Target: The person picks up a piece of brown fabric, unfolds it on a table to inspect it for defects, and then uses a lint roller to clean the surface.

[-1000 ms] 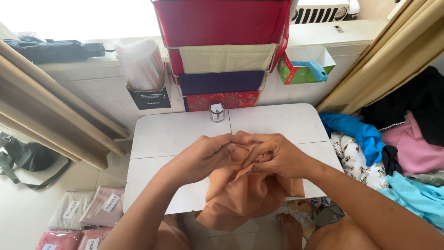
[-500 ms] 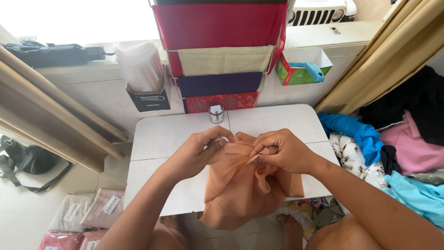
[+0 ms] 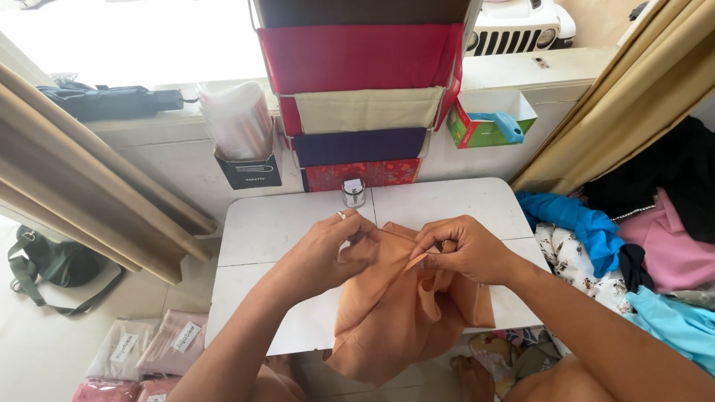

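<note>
White worktop (image 3: 275, 223) in front of you, two panels joined by seam. Behind it, hanging stack of folded fabrics (image 3: 361, 82): red, beige, purple, patterned red. Orange cloth (image 3: 387, 313) lies on worktop's near half, lower part drooping over near edge. Your left hand (image 3: 328, 253), grip pinching cloth's top edge. Your right hand (image 3: 458, 249), grip clenched on same edge, just beside. Small jar (image 3: 353, 193) at worktop's far edge.

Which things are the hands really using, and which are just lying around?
In use:
left hand
right hand
orange cloth, pinched by both
white table under it

Lying about:
small jar
tissue box
black umbrella
hanging fabric shelves
clothes pile
packed cloths on floor
</note>
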